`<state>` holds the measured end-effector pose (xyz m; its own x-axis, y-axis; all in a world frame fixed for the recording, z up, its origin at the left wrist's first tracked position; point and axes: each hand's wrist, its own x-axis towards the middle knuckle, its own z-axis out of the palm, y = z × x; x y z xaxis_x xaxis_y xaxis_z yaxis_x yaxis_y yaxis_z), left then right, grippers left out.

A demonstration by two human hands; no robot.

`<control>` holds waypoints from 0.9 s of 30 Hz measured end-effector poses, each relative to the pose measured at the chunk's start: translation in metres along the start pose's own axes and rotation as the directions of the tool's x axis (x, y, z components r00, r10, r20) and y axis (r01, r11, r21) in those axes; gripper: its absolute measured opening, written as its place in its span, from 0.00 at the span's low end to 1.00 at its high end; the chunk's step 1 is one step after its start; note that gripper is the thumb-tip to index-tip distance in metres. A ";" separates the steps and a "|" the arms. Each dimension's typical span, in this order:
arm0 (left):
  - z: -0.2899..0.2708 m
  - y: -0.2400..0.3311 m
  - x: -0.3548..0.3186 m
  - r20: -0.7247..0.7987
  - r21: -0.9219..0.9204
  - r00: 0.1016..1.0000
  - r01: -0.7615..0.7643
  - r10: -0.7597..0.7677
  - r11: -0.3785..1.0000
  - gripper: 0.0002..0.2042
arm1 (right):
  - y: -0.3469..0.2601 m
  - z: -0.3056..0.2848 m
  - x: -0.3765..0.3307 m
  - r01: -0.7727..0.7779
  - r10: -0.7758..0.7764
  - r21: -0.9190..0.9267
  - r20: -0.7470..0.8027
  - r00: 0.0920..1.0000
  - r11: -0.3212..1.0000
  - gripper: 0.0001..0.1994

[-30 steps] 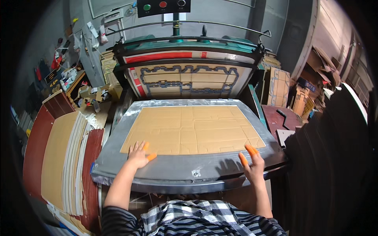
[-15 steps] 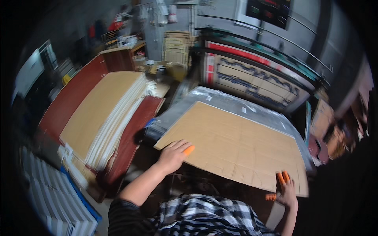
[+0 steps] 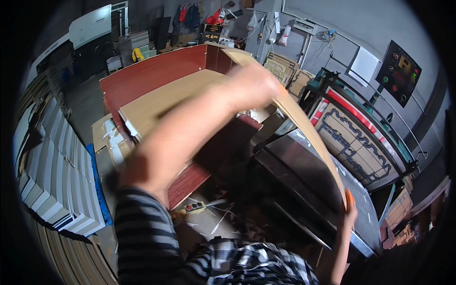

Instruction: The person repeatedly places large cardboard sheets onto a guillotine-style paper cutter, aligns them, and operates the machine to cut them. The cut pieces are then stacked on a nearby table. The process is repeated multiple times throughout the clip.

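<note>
A brown cardboard sheet [image 3: 311,133] is raised on edge and bowed, stretching from upper middle to lower right. My left hand [image 3: 256,85], blurred and reaching far out, is closed on its upper end. My right hand [image 3: 350,213], with orange covers on its fingers, grips the lower end beside the dark machine bed [image 3: 297,164]. Left of the sheet, a stack of brown cardboard [image 3: 166,97] lies against a red-brown panel [image 3: 152,78]; my left forearm hides part of it. Above the bed, a tilted frame holds a die board with dark cutting shapes [image 3: 354,147].
Stacked boards with pale edges [image 3: 57,166] stand at the left, beside a blue strip. A power strip [image 3: 194,207] and paper scraps lie on the floor. A control panel [image 3: 398,73] and metal rails are at upper right.
The cardboard sheet has come up off the machine bed and swung left, now on edge. My left hand moved up and away with it; my right hand stays near the bed. The view has turned left.
</note>
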<state>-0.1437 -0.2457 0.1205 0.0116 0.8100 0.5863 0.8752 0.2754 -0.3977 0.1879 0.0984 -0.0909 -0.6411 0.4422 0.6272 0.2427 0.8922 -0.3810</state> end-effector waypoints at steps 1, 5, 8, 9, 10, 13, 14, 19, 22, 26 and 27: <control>-0.029 -0.018 -0.026 -0.023 0.030 0.997 0.073 -0.073 0.997 0.13 | -0.032 0.021 0.029 0.037 -0.037 0.060 -0.002 0.999 0.998 0.30; -0.101 -0.023 -0.181 -0.217 0.392 0.904 0.427 -0.369 0.815 0.21 | -0.159 0.118 0.134 0.321 -0.324 0.146 -0.008 0.946 0.936 0.30; -0.068 -0.015 -0.285 -0.215 0.441 0.787 0.606 -0.578 0.661 0.18 | -0.214 0.194 0.192 0.515 -0.515 -0.002 -0.033 0.857 0.857 0.27; -0.041 -0.015 -0.311 -0.264 0.421 0.759 0.646 -0.596 0.636 0.17 | -0.221 0.225 0.205 0.526 -0.530 -0.087 -0.028 0.848 0.846 0.26; -0.018 -0.009 -0.318 -0.241 0.424 0.702 0.697 -0.670 0.578 0.16 | -0.233 0.245 0.206 0.486 -0.486 -0.055 0.027 0.874 0.872 0.25; 0.052 -0.005 -0.332 -0.122 0.509 0.570 0.739 -0.813 0.442 0.15 | -0.253 0.300 0.170 0.524 -0.523 0.023 -0.042 0.852 0.852 0.26; 0.077 -0.005 -0.341 -0.098 0.520 0.504 0.761 -0.858 0.387 0.13 | -0.263 0.303 0.147 0.548 -0.551 0.095 0.017 0.834 0.831 0.27; 0.179 -0.016 -0.364 -0.036 0.547 0.415 0.769 -0.909 0.330 0.13 | -0.233 0.261 0.019 0.586 -0.678 0.351 0.264 0.686 0.730 0.24; 0.217 -0.026 -0.354 -0.080 0.485 0.436 0.803 -0.896 0.347 0.14 | -0.147 0.224 -0.057 0.498 -0.606 0.348 0.512 0.609 0.795 0.24; 0.236 -0.045 -0.357 -0.125 0.413 0.460 0.830 -0.879 0.376 0.15 | -0.082 0.125 -0.107 0.167 -0.219 0.148 0.769 0.601 0.975 0.22; 0.246 -0.054 -0.362 -0.174 0.428 0.443 0.838 -0.880 0.337 0.15 | -0.069 0.100 -0.119 0.075 -0.111 0.082 0.758 0.643 0.994 0.19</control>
<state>-0.3135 -0.4268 -0.2440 -0.6803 0.0261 0.7325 0.0978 0.9937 0.0554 0.1745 -0.0251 -0.2073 -0.9908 0.1159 -0.0694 0.1339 0.9122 -0.3873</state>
